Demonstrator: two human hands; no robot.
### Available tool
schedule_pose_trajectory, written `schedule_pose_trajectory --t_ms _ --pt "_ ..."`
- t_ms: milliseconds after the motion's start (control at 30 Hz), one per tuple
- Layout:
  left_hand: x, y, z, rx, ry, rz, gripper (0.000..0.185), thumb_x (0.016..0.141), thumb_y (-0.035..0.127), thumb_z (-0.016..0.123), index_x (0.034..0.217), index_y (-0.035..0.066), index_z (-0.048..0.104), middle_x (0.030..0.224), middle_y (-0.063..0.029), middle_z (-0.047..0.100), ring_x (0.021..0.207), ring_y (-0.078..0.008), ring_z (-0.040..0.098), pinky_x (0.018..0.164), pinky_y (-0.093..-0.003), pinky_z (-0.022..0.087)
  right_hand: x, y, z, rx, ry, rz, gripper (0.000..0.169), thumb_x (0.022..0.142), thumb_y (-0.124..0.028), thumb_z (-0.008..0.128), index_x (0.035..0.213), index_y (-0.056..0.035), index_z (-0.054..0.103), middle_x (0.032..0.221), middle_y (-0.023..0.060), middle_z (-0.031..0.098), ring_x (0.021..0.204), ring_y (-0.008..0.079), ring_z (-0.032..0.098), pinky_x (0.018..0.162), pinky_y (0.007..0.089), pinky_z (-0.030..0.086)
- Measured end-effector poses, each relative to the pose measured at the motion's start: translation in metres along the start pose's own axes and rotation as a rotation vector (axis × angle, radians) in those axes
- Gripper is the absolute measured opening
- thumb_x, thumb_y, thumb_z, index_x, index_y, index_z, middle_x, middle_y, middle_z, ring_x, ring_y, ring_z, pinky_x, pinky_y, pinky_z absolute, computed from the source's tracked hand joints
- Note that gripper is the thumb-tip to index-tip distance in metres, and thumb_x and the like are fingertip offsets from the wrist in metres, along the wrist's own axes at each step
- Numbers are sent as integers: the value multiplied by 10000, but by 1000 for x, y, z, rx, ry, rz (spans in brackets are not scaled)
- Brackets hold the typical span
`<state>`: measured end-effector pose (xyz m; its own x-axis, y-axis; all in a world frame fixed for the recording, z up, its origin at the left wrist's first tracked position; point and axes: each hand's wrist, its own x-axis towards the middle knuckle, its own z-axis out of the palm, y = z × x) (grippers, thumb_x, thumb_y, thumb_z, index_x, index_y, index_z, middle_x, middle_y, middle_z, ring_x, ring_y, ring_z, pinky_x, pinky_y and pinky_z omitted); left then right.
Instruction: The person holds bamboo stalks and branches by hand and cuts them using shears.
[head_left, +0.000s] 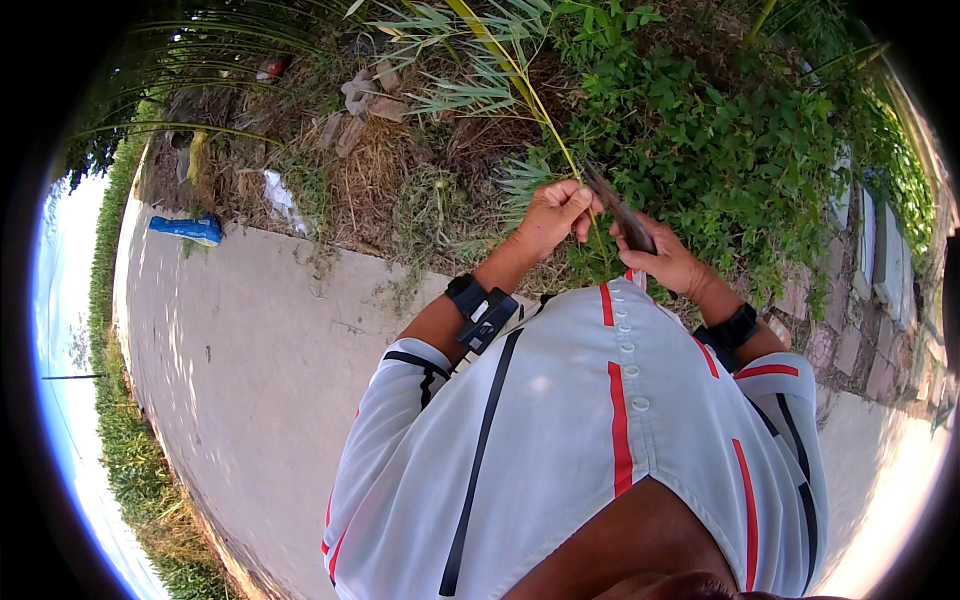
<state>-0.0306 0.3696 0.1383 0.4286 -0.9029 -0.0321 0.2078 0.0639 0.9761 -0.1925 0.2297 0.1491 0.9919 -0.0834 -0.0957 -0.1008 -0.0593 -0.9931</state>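
Observation:
My left hand (556, 216) pinches a thin yellow-green bamboo stem (559, 139) between thumb and fingers, in front of my chest. The stem runs up and away, with narrow leaves (480, 94) along it, close to a thicker bamboo cane (495, 49). In my right hand (664, 251) is the dark brown handle of a tool (619, 214), which slants up to the left. Its narrow metal end lies beside the stem, just above my left fingers; whether they touch, I cannot tell. The tool's exact kind cannot be made out.
A leafy green shrub (697, 142) grows close beyond my right hand. Stones (367, 97) and dry straw (367, 176) lie on the soil ahead. A blue bag (186, 229) lies on the edge of the concrete path (277, 360) at left. Bricks (847, 345) are at right.

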Motion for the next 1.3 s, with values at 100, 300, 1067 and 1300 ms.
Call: schedule_pose_trajectory --t_ms 100,300,1067,1300 --pt "1 -3 0 7 26 -12 306 921 282 476 803 18 576 589 -19 532 472 -87 501 460 -211 424 -1 -4 -1 -213 34 1 328 753 -147 610 1037 -45 483 790 -10 485 687 74 455 617 236 399" --pt "3 -4 1 -4 56 -35 305 921 271 476 792 11 572 589 -22 531 461 -80 496 444 -211 433 0 -7 -2 -596 148 -73 243 751 -153 598 942 -51 489 648 -15 451 560 91 433 529 260 377" --pt "-7 -11 -30 149 198 -35 277 913 200 471 744 16 589 530 3 516 401 -62 475 404 -214 411 -41 -17 -40 499 232 -48 271 806 -111 548 1045 -29 450 769 31 496 586 121 481 565 300 426" --pt "3 5 -18 348 272 67 284 904 196 496 705 16 590 488 10 496 381 -48 454 381 -203 365 -28 -34 -25 256 89 102 411 784 -148 561 1156 -27 436 885 26 533 760 118 544 663 269 441"
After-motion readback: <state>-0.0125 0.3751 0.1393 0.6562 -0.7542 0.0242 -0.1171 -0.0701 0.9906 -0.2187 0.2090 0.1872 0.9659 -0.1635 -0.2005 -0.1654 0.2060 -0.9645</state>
